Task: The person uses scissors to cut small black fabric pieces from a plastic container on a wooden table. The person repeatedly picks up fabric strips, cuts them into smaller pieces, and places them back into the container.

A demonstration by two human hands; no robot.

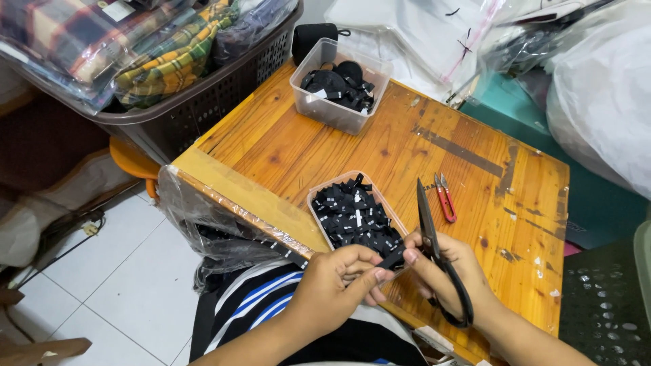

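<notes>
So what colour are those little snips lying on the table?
Red snips, seen from the head camera.

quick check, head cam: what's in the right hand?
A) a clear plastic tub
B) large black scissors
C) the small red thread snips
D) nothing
B: the right hand grips the large black scissors, blades pointing up the wooden table, while the small red thread snips lie untouched on the wood beyond. The left hand pinches a small black piece between both hands.

Worn wooden table [285,146], white-tiled floor [122,271]
</notes>
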